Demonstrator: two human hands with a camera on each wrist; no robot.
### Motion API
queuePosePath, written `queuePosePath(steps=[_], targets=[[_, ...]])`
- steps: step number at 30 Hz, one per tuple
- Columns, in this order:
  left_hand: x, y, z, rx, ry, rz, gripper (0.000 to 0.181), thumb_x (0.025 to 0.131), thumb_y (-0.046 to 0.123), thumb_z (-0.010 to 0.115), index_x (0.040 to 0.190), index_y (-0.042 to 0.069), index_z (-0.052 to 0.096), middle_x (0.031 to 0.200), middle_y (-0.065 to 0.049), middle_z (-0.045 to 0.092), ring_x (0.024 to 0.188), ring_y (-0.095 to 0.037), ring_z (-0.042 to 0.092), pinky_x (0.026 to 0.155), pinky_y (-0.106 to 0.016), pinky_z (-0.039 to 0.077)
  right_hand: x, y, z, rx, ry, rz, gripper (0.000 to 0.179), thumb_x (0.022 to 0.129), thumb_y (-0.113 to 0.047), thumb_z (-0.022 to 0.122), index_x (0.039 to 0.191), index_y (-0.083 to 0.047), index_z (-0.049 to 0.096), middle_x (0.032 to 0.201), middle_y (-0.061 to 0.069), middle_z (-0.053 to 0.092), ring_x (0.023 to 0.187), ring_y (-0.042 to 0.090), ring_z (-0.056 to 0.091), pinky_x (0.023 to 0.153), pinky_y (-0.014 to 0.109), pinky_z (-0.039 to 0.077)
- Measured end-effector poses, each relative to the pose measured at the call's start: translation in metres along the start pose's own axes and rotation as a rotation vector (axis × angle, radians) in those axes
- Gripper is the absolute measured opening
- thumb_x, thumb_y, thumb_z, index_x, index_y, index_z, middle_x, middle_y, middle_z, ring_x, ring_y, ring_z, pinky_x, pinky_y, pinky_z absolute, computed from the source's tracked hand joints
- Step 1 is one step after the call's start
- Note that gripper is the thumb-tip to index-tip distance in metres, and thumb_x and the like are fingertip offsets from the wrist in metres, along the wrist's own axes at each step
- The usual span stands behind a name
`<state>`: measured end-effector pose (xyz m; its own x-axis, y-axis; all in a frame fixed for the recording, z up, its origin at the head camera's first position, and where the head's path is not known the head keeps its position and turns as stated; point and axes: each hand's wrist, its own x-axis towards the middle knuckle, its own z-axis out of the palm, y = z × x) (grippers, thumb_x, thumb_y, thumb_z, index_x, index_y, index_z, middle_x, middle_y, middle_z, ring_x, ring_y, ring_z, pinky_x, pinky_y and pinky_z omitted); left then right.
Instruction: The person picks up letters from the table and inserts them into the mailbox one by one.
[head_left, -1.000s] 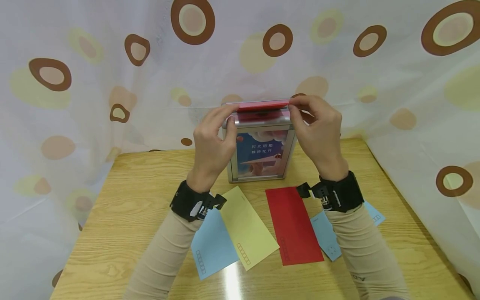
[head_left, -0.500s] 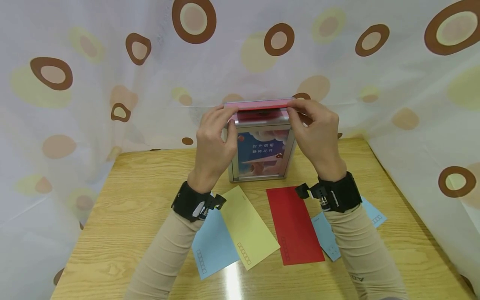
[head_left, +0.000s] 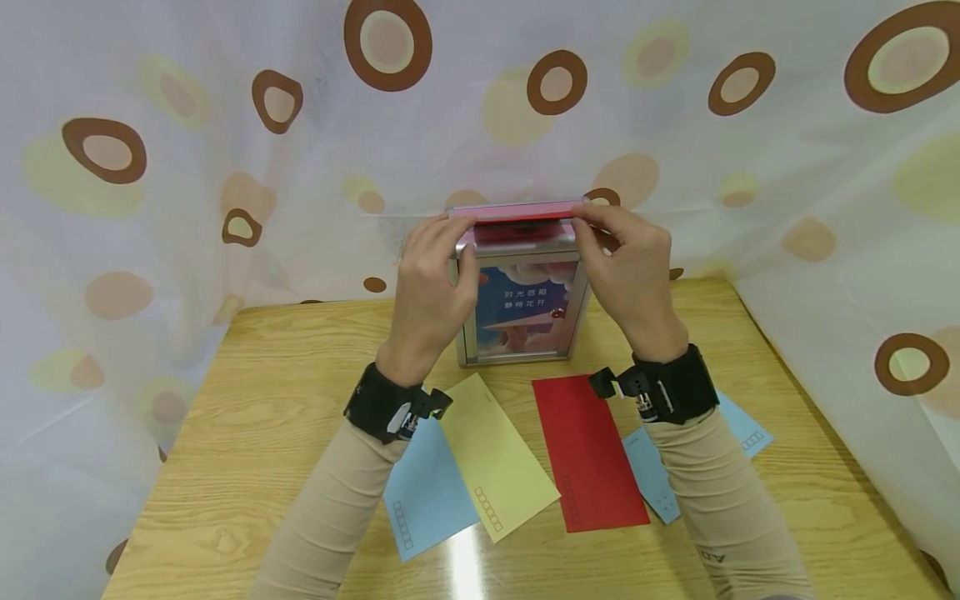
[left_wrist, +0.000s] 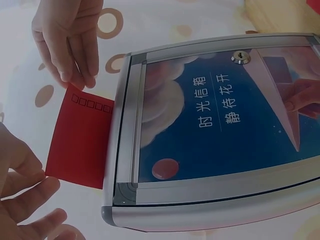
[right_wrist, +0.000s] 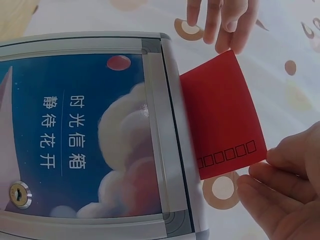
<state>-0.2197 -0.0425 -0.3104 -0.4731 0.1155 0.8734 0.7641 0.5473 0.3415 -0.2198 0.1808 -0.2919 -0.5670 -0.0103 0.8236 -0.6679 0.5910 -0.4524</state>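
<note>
A red envelope point(left_wrist: 82, 140) stands partly inside the top of an aluminium-framed letter box point(head_left: 528, 317); its lower part is hidden in the box. My left hand point(head_left: 433, 279) pinches the envelope's left corner between thumb and fingers. At the opposite corner, my right hand point(head_left: 632, 275) grips it the same way, as the right wrist view shows with the envelope point(right_wrist: 222, 115) sticking out between both hands. The box front bears a cloud picture, Chinese characters and a small round key lock point(left_wrist: 240, 57).
On the wooden table point(head_left: 300, 358) before the box lie a blue envelope point(head_left: 427, 500), a yellow envelope point(head_left: 498, 458) overlapping it, and another red envelope point(head_left: 592, 458). More blue paper point(head_left: 651, 475) shows beneath my right forearm. A patterned curtain point(head_left: 450, 142) hangs close behind the box.
The held red envelope has sunk further into the box, so less of it shows above the top. My right hand has come slightly down and inward with it; the left has barely moved.
</note>
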Motion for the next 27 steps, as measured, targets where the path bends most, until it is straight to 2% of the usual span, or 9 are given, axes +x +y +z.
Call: queuePosePath(steps=[7,13,21,27], targets=[[-0.0004,-0.0008,0.0011,0.016,-0.025,-0.010,0.032,0.090,0.001,0.057,0.121,-0.003,0.064,0.115,-0.020,0.066,0.117,-0.033,0.054,0.107,-0.040,0.041,-0.0015,0.0035,0.0018,-0.015,-0.027,0.014,0.017,0.091,-0.006,0.065,0.106,-0.003,0.074,0.100,0.013,0.074,0.090,0.020,0.069,0.082,0.040,0.058],[-0.0012,-0.0003,0.0008,0.016,-0.063,-0.016,0.032,0.093,0.002,0.055,0.123,-0.003,0.062,0.119,-0.020,0.065,0.122,-0.035,0.052,0.110,-0.039,0.038,-0.0024,0.0060,0.0027,-0.033,-0.043,0.024,0.017,0.092,-0.006,0.064,0.105,-0.002,0.074,0.099,0.014,0.074,0.090,0.020,0.069,0.083,0.041,0.058],[0.0009,-0.0026,0.0018,0.009,-0.067,0.006,0.032,0.091,0.000,0.057,0.121,-0.005,0.063,0.119,-0.021,0.066,0.123,-0.036,0.053,0.111,-0.037,0.037,-0.0018,0.0077,0.0031,-0.020,-0.060,0.023,0.018,0.092,-0.006,0.063,0.107,-0.002,0.073,0.101,0.016,0.073,0.091,0.023,0.069,0.083,0.044,0.058],[-0.0007,-0.0048,0.0025,-0.005,-0.092,-0.004,0.032,0.092,0.002,0.057,0.123,-0.005,0.062,0.122,-0.021,0.065,0.127,-0.034,0.050,0.111,-0.036,0.038,-0.0019,0.0095,0.0042,-0.012,-0.063,0.036,0.020,0.092,-0.007,0.063,0.109,-0.002,0.073,0.105,0.015,0.073,0.095,0.024,0.068,0.084,0.046,0.057]])
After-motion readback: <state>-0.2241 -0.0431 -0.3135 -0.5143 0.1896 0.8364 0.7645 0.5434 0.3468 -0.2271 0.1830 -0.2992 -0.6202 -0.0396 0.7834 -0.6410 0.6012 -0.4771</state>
